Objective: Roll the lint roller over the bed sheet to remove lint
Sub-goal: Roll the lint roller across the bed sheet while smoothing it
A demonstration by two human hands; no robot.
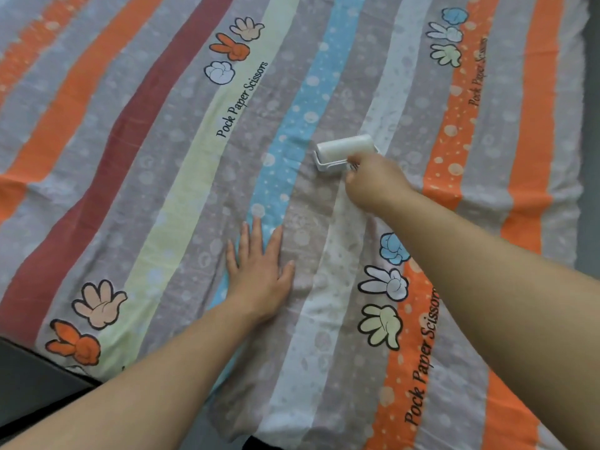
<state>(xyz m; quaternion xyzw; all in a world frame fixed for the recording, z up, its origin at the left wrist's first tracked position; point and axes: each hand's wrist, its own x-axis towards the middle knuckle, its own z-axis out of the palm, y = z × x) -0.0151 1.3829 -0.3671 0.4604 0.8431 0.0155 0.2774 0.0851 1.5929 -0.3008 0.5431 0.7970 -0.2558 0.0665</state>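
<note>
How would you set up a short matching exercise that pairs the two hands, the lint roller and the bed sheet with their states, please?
Things:
1. left hand
2. right hand
3. lint roller
4. bed sheet

States:
A. white, lying on the fabric beside the blue stripe
B. striped, spread out
C. flat on the fabric, fingers straight
D. fingers curled round a handle

Pairs: 1-C, 2-D, 3-A, 4-B

The sheet (181, 177) is striped — orange, grey, maroon, pale yellow, sky blue and white — with pale dots, cartoon hand prints outlined in black and black lettering "Pock Paper Scissors". The roller (344, 147) is white, frame too.
</note>
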